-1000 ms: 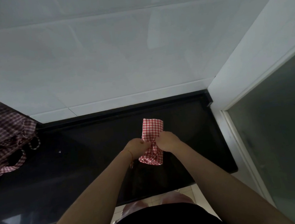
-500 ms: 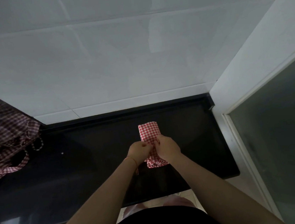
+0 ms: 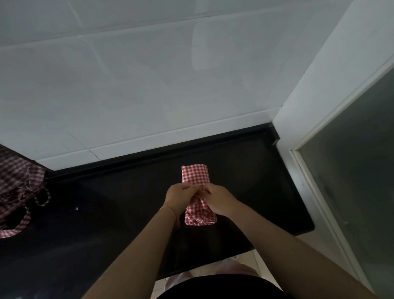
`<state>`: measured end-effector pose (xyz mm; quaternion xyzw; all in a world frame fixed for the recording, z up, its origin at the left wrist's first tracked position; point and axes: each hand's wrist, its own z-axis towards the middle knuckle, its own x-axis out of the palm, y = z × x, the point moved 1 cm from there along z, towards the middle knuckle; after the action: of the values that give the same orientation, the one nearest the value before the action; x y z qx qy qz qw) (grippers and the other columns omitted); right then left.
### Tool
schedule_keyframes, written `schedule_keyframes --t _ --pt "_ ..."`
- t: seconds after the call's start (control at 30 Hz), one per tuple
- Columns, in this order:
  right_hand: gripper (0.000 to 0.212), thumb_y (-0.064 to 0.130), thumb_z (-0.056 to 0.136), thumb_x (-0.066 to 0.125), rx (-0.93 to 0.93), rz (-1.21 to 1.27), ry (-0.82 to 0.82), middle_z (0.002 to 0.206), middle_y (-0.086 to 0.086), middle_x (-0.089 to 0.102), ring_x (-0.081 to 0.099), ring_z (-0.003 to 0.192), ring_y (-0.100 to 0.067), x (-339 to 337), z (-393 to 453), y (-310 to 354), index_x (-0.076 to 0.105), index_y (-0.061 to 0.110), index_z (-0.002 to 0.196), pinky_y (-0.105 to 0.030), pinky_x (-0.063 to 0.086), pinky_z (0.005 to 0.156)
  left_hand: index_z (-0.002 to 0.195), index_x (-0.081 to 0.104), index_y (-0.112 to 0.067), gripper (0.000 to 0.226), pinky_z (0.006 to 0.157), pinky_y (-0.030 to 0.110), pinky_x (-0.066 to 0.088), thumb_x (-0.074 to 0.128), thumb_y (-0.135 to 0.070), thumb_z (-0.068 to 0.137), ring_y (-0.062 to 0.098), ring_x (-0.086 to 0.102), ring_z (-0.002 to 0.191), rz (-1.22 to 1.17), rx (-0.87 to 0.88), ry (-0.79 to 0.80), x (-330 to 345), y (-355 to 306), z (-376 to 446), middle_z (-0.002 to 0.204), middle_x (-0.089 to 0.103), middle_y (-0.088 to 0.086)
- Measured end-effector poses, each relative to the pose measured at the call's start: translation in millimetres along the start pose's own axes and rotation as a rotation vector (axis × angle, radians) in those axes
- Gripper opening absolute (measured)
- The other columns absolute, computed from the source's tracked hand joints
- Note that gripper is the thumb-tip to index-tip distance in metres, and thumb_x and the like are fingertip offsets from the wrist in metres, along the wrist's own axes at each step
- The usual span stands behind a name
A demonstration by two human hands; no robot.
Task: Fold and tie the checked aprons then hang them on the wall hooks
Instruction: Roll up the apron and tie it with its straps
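Observation:
A red-and-white checked apron (image 3: pixel 194 174), folded into a narrow bundle, lies on the black counter (image 3: pixel 106 225) right of centre. My left hand (image 3: pixel 179 198) and my right hand (image 3: pixel 219 200) meet over its middle, fingers curled and pinching the apron's ties. The bundle's far end shows flat above my hands; its near end is bunched below them. The ties themselves are mostly hidden under my fingers.
A loose heap of checked aprons (image 3: pixel 0 191) with looping straps lies at the counter's left end. White tiled wall (image 3: pixel 157 79) rises behind the counter. A white frame with a frosted glass panel (image 3: pixel 373 177) bounds the right side. No hooks are in view.
My hands have drawn closer together over the bundle's middle. The bundle has straightened so it points away from me.

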<state>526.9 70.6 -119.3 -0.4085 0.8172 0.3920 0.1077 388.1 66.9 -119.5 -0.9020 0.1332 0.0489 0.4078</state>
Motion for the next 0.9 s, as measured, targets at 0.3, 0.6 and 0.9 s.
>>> schedule_keyframes --t 0.3,0.6,0.9 --pt "0.029 0.029 0.105 0.039 0.006 0.054 0.057 0.113 0.0 0.06 0.06 0.095 -0.013 -5 0 3 0.054 0.025 0.13 -0.031 0.051 0.085 0.12 0.069 -0.024 0.029 0.099 0.032 0.044 0.061 -0.02 0.092 0.013 0.055 0.116 -0.054 0.008 0.177 -3 -1 -9 0.122 0.063 -0.005" --pt "0.026 0.027 0.102 0.048 -0.145 0.027 -0.025 0.09 -0.009 0.062 0.055 0.076 -0.015 -21 -2 16 0.065 0.008 0.096 -0.029 0.046 0.071 0.104 0.072 -0.019 0.014 0.084 0.023 0.051 0.062 -0.018 0.095 0.008 0.063 0.091 0.361 0.135 0.002 7 -1 2 0.097 0.069 -0.005" --pt "0.03 0.002 0.097 0.048 -0.181 -0.036 -0.046 0.106 0.008 0.058 0.057 0.095 -0.006 -21 -1 20 0.061 0.02 0.118 -0.016 0.043 0.072 0.081 0.066 -0.023 0.021 0.06 0.016 0.041 0.056 -0.023 0.1 0.005 0.052 0.066 0.107 0.069 0.091 -3 1 0 0.074 0.059 -0.004"
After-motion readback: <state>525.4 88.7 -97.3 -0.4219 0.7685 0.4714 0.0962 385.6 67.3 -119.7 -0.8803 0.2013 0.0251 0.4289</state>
